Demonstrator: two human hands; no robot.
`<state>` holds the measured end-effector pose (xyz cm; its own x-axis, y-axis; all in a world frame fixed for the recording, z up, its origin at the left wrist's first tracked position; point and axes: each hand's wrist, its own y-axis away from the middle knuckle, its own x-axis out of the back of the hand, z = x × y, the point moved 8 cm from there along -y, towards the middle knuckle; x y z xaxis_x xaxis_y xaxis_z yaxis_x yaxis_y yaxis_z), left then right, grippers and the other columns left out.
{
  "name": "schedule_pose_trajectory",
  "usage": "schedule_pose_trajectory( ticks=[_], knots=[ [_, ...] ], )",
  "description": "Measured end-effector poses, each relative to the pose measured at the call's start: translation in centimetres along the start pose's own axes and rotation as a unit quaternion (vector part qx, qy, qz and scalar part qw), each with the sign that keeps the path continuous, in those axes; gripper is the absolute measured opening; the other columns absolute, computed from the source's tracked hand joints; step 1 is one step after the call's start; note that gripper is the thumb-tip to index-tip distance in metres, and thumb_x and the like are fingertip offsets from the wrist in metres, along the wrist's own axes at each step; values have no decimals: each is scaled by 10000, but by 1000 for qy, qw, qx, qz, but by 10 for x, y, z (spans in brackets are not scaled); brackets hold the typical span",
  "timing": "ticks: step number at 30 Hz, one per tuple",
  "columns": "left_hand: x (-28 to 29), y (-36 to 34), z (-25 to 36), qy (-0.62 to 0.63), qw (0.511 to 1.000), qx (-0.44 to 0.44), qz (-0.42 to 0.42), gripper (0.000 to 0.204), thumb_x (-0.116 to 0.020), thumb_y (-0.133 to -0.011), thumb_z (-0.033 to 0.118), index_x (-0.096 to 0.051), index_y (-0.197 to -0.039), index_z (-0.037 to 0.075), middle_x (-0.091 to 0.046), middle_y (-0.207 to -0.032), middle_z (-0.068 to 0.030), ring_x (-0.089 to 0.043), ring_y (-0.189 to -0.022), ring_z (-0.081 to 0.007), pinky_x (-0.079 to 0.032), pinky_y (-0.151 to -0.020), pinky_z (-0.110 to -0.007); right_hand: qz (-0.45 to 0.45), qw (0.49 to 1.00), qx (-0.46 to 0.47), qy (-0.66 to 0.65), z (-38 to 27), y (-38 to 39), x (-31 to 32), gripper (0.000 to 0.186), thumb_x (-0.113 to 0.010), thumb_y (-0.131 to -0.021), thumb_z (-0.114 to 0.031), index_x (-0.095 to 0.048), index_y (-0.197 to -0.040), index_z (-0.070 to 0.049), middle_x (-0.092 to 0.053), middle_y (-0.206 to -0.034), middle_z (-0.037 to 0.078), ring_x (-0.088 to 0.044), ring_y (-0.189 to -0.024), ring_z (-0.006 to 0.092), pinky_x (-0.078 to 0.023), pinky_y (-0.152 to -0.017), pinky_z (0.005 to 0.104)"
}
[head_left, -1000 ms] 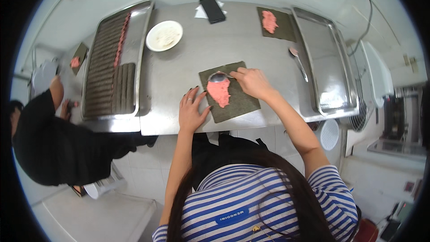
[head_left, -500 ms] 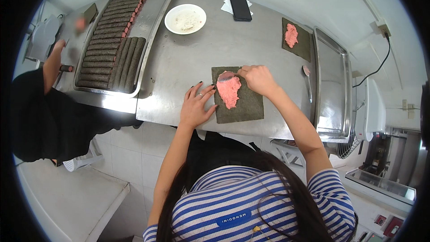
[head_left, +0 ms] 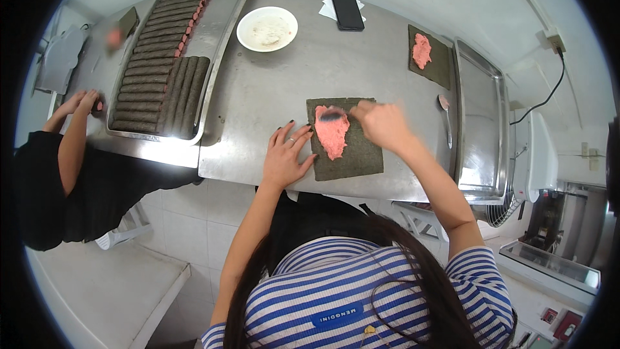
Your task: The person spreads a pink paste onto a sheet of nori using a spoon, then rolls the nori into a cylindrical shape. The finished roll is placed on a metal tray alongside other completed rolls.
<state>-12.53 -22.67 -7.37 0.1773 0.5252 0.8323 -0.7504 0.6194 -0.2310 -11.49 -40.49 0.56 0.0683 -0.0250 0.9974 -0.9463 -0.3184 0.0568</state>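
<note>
A dark green seaweed sheet (head_left: 361, 155) lies on the steel table in front of me, with pink paste (head_left: 332, 137) spread along its left half. My right hand (head_left: 386, 128), slightly blurred, is closed round the handle of a spoon (head_left: 333, 115). The spoon's bowl rests on the upper part of the paste. My left hand (head_left: 283, 158) lies flat at the sheet's left edge, fingers spread, fingertips touching it. A second seaweed sheet (head_left: 439, 64) with a lump of pink paste (head_left: 422, 51) lies at the back right.
At the left a metal tray (head_left: 223, 45) holds several rows of seaweed rolls (head_left: 145, 79). A white bowl (head_left: 267, 28) and a black phone (head_left: 347, 10) stand at the back. Rightward are another spoon (head_left: 447, 123) and a steel tray (head_left: 481, 155). A co-worker's hands (head_left: 82, 101) work at far left.
My right hand has moved slightly right and down with the spoon, its bowl shifting down the paste. The co-worker's hands have come together over a roll.
</note>
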Motion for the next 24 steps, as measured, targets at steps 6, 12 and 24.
schedule_pose_trajectory(
  ticks=[6, 12, 24],
  knots=[
    [-1, -2, 1, 2, 1000, -2, -2, 487, -681, -785, 342, -564, -1213, 141, -513, -1335, 20, -380, -1310, -278, -302, -1079, -455, 65, 994, 65, 53, -31, 8, -15, 102, -595, -738, -103, -615, -797, -23, -598, -767, 78, -643, -647, 214, -506, -531, 332],
    [2, 0, 1, 7, 1000, -2, 2, 486, -684, -784, 330, -563, -1215, 139, -514, -1332, 13, -378, -1311, -280, -301, -1080, -455, 57, 998, 9, 17, -19, -4, -31, 210, -594, -710, -69, -639, -913, -41, -584, -752, 78, -632, -630, 250, -500, -529, 373],
    [0, 0, 0, 7, 1000, -6, 2, 509, -683, -779, 341, -551, -1230, 147, -508, -1352, 17, -389, -1304, -291, -299, -1075, -462, 37, 992, -95, -70, 12, -26, -38, 129, -600, -736, -108, -683, -798, -32, -657, -803, 148, -660, -725, 340, -521, -623, 442]
  ],
)
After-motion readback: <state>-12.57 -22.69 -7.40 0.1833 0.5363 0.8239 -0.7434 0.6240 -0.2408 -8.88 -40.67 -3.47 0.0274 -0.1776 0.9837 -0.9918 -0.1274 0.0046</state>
